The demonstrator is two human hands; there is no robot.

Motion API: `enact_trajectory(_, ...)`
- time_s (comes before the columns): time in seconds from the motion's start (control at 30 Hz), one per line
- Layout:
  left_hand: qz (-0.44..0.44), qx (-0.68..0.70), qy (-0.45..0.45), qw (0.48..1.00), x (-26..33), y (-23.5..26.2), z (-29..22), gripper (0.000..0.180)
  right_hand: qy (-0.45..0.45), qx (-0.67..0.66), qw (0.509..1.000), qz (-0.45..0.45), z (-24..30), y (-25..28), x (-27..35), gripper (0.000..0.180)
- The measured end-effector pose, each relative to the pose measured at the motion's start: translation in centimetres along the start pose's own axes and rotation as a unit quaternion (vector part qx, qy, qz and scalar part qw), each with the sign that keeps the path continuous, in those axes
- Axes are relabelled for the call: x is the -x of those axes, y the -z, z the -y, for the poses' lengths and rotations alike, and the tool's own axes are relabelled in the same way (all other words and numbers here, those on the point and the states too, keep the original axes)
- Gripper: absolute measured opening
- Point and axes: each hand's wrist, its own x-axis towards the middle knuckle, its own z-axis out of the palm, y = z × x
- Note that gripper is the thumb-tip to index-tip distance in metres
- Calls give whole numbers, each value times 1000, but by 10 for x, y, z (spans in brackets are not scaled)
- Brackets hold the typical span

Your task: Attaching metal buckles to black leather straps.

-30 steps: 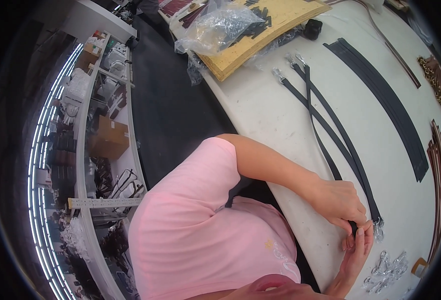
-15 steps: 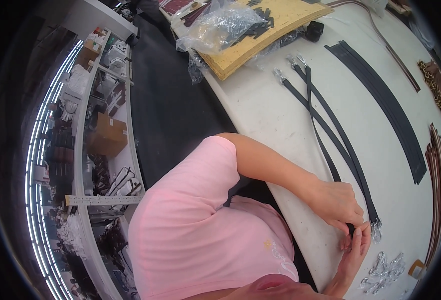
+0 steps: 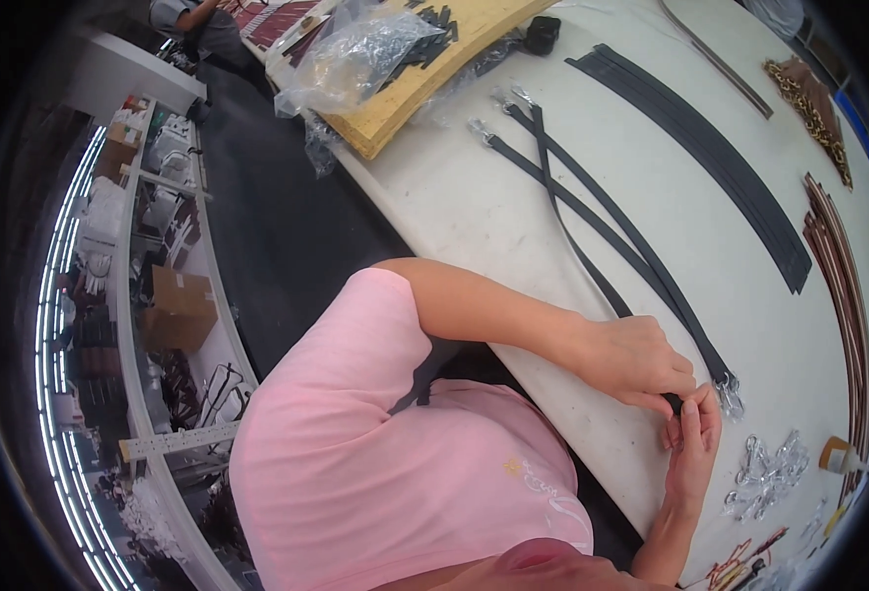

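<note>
Both my hands meet at the near end of a narrow black strap (image 3: 589, 276) on the white table. My left hand (image 3: 636, 357) reaches across with curled fingers and grips it. My right hand (image 3: 693, 443) pinches the end from the other side, so most of that end is hidden. The strap's far end carries a silver snap hook (image 3: 523, 96). Two more black straps (image 3: 641, 251) lie beside and across it, with silver snap hooks (image 3: 730, 396) at their near ends, close to my right fingers. A pile of loose silver snap hooks (image 3: 769, 477) lies right of my right hand.
Long wide black strips (image 3: 700, 148) lie farther back on the white table (image 3: 434, 217). Brown strips (image 3: 843, 295) and a gold chain (image 3: 808, 118) are at the right. A yellow board (image 3: 380, 128) holds plastic bags and black pieces. Shelves (image 3: 144, 295) stand left; another person (image 3: 203, 34) is far off.
The view has shifted, so the table's things sit farther left and higher. My hands stay together at the strap's end, with the fingers slightly moved. Another person has come into view at the top left.
</note>
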Motion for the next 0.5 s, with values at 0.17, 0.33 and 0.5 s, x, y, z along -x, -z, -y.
enact_trajectory(0.17,54,28,45,997,-7,0,-6,29,-27,39,999,-12,10,0,11,21)
enact_trajectory(0.33,10,-21,23,999,-3,4,-8,23,-54,25,997,52,11,5,3,21)
enact_trajectory(0.5,23,52,87,995,-14,-1,-2,25,-28,28,999,23,5,11,2,24)
